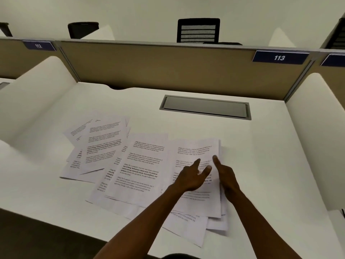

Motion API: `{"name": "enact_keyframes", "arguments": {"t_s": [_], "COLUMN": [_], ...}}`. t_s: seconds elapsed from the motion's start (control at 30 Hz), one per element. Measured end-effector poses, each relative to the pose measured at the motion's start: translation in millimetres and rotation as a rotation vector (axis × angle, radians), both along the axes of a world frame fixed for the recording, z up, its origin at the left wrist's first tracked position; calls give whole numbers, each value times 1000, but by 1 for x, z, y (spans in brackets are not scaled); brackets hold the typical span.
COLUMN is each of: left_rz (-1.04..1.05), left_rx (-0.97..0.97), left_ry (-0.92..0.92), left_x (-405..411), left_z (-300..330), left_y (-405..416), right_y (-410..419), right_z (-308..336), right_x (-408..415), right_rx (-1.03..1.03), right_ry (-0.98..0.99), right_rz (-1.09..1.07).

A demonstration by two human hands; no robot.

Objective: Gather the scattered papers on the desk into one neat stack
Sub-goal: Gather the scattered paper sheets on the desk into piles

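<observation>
Many printed papers lie fanned across the white desk, both hands over the right-hand pile.

Thin sheets like these are probably light, limp and slippery on each other, so I would square them by the edges, not pinch the middle. The left hand rests spread on the top sheet; the right hand stands edge-on at its right margin, gripping nothing. The partition tags read 112 and 113; the page text is too small to read.

Setting: open-plan office or study hall with numbered carrels. Tan divider panel behind white counter; blue number plates "112" and "113"; grey cable hatch set in counter; black mesh chair beyond.
</observation>
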State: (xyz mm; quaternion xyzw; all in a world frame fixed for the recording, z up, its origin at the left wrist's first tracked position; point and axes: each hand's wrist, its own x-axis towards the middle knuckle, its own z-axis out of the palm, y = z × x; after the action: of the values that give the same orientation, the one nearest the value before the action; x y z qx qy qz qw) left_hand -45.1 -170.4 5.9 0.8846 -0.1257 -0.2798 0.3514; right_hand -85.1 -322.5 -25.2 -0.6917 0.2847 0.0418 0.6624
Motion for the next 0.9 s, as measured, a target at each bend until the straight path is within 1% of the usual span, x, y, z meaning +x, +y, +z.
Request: {"name": "enact_keyframes", "arguments": {"t_s": [0.03,0.1,0.17,0.23,0.27,0.33,0.37,0.43,0.53,0.6,0.67,0.73,0.83,0.9], "left_rz": [-12,11,95,212,275,392,450,559,655,696,706,696,698,713], "left_rx": [-8,-88,-204,-246,-217,-64,22,174,407,500,534,558,590,612], "left_ry": [11,27,20,-66,-138,-289,-337,-363,-319,-210,-142,-141,-138,-126], "left_x": [-2,-3,-2,0,2,8,11,18,28,31,34,36,40,43], "left_z": [-2,-6,-7,-9,-12,-21,-24,-29,-34,-35,-35,-33,-30,-27], "left_y": [3,12,25,48,64,98,116,150,192,211,222,226,229,230], "right_y": [0,0,-2,-7,-10,-19,-24,-30,-33,-32,-30,-25,-14,-6], "right_z": [-2,-8,-11,-9,-9,-8,-9,-11,-11,-11,-11,-10,-7,-5], "right_x": [-1,-5,-8,-9,-8,-5,-2,4,9,12,14,15,13,11], "right_rx": [-67,-151,-153,-141,-142,-177,-206,-268,-332,-341,-382,-452,-640,-776], "right_ry": [-19,-44,-52,-96,-122,-141,-127,-79,-83,-91,-55,-17,-34,-87], "right_rz": [0,2,2,1,-1,8,24,49,48,39,13,-32,-67,-75]}}
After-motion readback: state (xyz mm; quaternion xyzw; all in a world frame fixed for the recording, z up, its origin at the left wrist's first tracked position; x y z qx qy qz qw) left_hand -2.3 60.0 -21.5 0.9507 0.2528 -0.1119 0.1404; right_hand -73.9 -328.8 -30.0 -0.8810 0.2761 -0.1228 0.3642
